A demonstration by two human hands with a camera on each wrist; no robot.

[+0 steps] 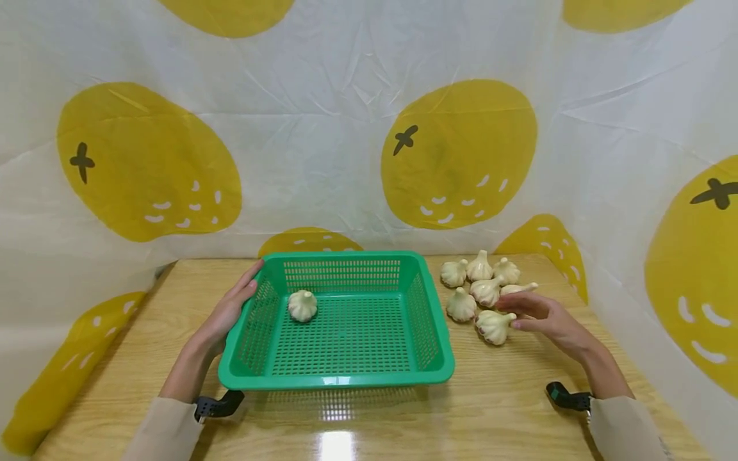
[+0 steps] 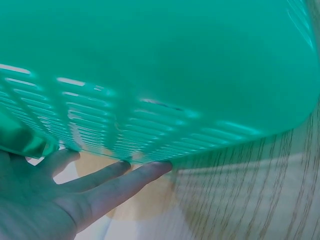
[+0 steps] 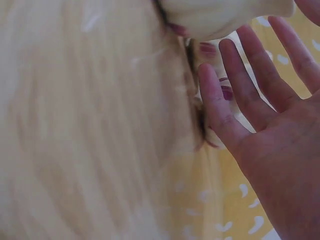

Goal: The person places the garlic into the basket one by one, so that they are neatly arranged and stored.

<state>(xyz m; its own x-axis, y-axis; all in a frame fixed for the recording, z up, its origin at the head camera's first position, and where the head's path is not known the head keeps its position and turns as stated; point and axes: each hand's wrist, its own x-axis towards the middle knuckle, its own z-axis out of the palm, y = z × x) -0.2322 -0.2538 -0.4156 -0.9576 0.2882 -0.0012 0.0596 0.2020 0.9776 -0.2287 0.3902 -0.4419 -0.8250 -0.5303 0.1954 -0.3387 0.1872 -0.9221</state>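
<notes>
A green plastic basket [image 1: 341, 382] with slotted walls stands on the table, one garlic bulb [image 1: 302, 306] lying inside toward its left. My left hand [image 1: 226, 312] rests along the basket's left side; its straight fingers touch the slotted wall in the left wrist view. Right of the basket, several garlic bulbs sit in a cluster. My right hand [image 1: 548, 318] is at their right side, fingers extended and thumb apart, close to the stem of the nearest bulb [image 1: 494, 327]. In the right wrist view that garlic bulb [image 3: 220, 17] is just beyond the fingertips; nothing is gripped.
The wooden table [image 1: 490, 410] ends at the back against a white curtain [image 1: 323, 173] printed with large yellow fruit. More bulbs, such as the one at the back [image 1: 480, 266], stand close together near the table's far right.
</notes>
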